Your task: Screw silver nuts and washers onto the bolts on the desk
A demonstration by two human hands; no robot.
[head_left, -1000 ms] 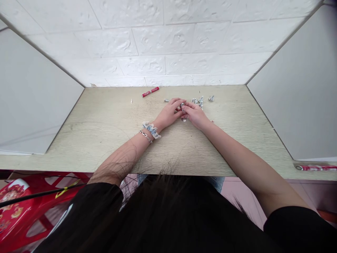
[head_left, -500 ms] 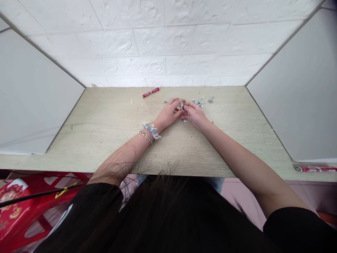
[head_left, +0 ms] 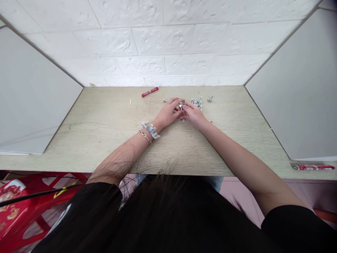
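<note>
A small silver bolt [head_left: 181, 106] stands between my hands, near the middle of the table. My left hand [head_left: 168, 113] curls around its left side, index finger above and thumb below. From the right, the thumb and fingers of my right hand [head_left: 194, 115] pinch at the same bolt. A round, shiny metal piece [head_left: 183, 120] shows just under the fingers; its kind is unclear. Right behind my right hand lies a small heap of silver bolts [head_left: 197, 102]. One loose bolt [head_left: 165, 100] lies beyond my left hand, and another bolt [head_left: 210, 99] sits to the right of the heap.
A red pen-like tube [head_left: 150, 92] lies near the white brick-patterned wall [head_left: 147, 42]. A similar red tube [head_left: 313, 167] rests at the right front edge. Pale panels [head_left: 31, 91] flank the wooden tabletop [head_left: 105, 140]. A red plastic stool [head_left: 23, 211] stands below, left.
Both hands hold nearly the same pose around the bolt. The whole view has shifted very slightly; the loose bolts and tubes stay in place on the table.
</note>
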